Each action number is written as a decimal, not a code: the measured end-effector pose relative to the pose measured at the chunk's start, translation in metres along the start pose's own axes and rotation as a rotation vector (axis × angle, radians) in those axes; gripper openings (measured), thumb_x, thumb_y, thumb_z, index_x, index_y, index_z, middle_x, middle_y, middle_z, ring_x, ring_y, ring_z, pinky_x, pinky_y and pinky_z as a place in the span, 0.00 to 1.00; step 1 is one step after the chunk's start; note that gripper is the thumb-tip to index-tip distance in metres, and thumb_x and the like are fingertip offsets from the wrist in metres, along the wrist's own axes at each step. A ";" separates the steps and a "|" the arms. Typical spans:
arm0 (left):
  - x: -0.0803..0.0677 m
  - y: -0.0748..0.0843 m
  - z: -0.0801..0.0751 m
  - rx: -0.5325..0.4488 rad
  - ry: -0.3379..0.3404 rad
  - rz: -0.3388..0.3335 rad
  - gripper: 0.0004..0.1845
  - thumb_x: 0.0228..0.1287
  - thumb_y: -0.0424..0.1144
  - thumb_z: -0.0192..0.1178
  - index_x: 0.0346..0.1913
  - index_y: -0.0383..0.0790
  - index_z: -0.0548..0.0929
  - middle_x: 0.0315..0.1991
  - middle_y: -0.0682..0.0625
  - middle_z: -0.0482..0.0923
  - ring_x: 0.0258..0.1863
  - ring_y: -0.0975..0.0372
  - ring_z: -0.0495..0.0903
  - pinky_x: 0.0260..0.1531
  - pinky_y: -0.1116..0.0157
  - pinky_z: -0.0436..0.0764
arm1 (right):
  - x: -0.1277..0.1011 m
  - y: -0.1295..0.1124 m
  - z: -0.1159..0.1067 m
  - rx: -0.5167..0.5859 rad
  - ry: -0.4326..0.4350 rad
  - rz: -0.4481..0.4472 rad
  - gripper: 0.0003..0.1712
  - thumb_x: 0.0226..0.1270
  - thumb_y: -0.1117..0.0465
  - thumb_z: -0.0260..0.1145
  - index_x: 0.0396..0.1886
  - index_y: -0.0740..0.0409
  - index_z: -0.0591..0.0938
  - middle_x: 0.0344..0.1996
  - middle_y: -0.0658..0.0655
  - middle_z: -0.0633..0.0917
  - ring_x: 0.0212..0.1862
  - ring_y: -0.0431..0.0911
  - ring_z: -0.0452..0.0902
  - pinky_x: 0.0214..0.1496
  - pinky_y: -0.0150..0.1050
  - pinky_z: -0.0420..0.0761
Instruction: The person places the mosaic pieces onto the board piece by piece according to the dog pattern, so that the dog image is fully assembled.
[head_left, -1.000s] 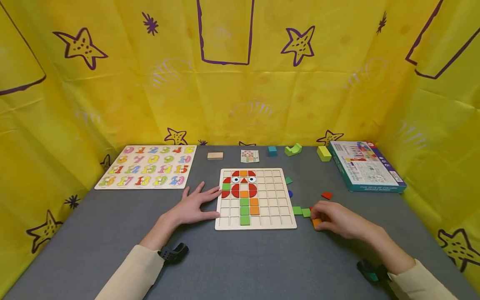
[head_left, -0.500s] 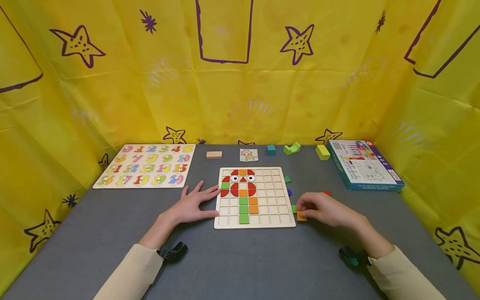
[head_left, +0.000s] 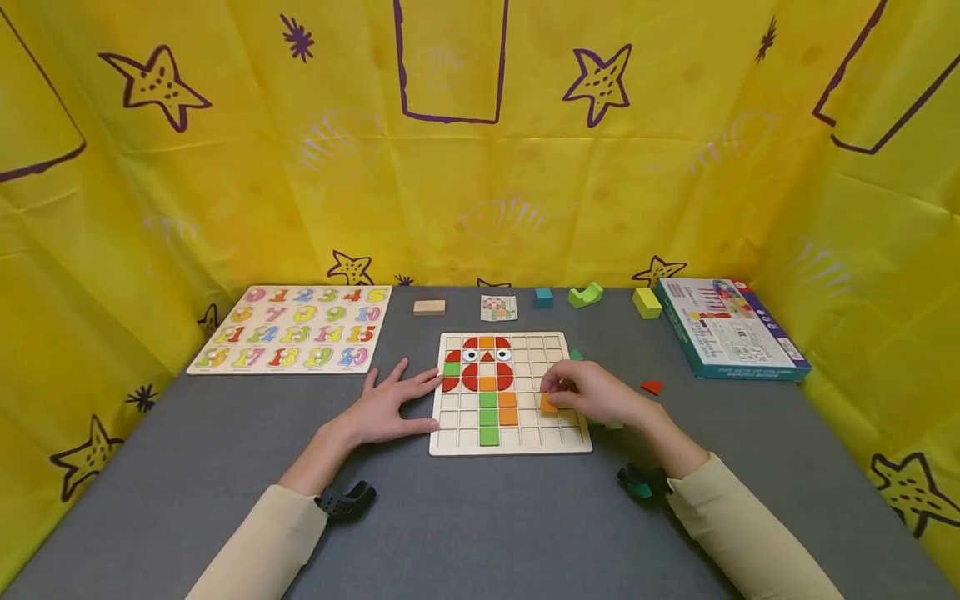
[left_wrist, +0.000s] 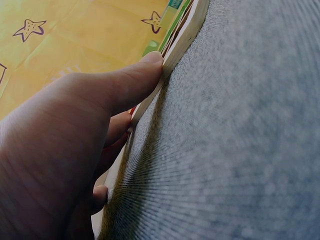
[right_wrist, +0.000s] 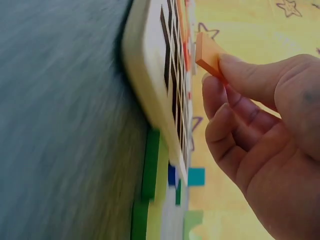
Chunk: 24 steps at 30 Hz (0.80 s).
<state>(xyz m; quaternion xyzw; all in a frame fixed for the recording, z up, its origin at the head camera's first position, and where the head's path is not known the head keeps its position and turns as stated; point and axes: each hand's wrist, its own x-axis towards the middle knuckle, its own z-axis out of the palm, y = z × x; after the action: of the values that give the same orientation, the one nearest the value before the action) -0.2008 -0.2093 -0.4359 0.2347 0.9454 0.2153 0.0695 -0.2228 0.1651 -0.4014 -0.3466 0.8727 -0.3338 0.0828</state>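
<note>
A wooden grid board [head_left: 457,442] lies mid-table, with red, orange, green and eye-patterned tiles set in its left and middle cells. My left hand [head_left: 384,414] rests at the board's left edge, fingers spread and nearly straight; in the left wrist view the thumb [left_wrist: 135,82] touches the board's side. Between thumb and fingertips my right hand [head_left: 600,393] pinches an orange square tile [head_left: 549,403], held above the board's right-hand cells. The right wrist view shows that orange tile [right_wrist: 209,54] raised clear of the board, tilted.
Green tiles, partly hidden by my right hand, lie off the board's right edge, with a red piece [head_left: 652,387] farther right. Behind stand a pattern card [head_left: 498,308], a beige block [head_left: 429,307] and coloured blocks. A number board [head_left: 288,329] lies left, a box [head_left: 731,329] right.
My right hand has carried the orange tile leftward, from the table beside the green tiles to over the board. The left hand has stayed at the board's edge.
</note>
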 end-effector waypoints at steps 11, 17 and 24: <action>0.002 0.001 -0.001 0.008 -0.008 0.007 0.45 0.61 0.69 0.62 0.77 0.53 0.66 0.78 0.56 0.57 0.78 0.41 0.39 0.65 0.30 0.31 | 0.033 -0.004 0.012 -0.059 -0.014 0.052 0.05 0.70 0.68 0.68 0.42 0.55 0.85 0.35 0.47 0.82 0.38 0.44 0.75 0.45 0.40 0.78; 0.001 0.001 -0.001 0.008 -0.010 0.004 0.45 0.61 0.69 0.62 0.77 0.52 0.66 0.78 0.55 0.57 0.78 0.40 0.39 0.64 0.30 0.30 | 0.036 -0.005 0.019 -0.076 -0.038 0.053 0.03 0.70 0.66 0.69 0.40 0.55 0.85 0.33 0.46 0.82 0.37 0.43 0.75 0.44 0.40 0.78; 0.000 -0.001 0.000 -0.021 -0.023 -0.009 0.45 0.61 0.69 0.62 0.78 0.52 0.65 0.79 0.55 0.56 0.78 0.41 0.37 0.65 0.31 0.28 | 0.036 -0.005 0.022 -0.110 -0.039 0.032 0.03 0.68 0.65 0.70 0.39 0.54 0.85 0.34 0.46 0.82 0.38 0.43 0.75 0.45 0.40 0.78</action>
<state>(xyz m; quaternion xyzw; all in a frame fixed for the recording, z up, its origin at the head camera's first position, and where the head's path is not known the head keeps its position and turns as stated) -0.2014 -0.2102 -0.4363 0.2324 0.9432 0.2219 0.0839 -0.2382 0.1270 -0.4118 -0.3431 0.8934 -0.2772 0.0858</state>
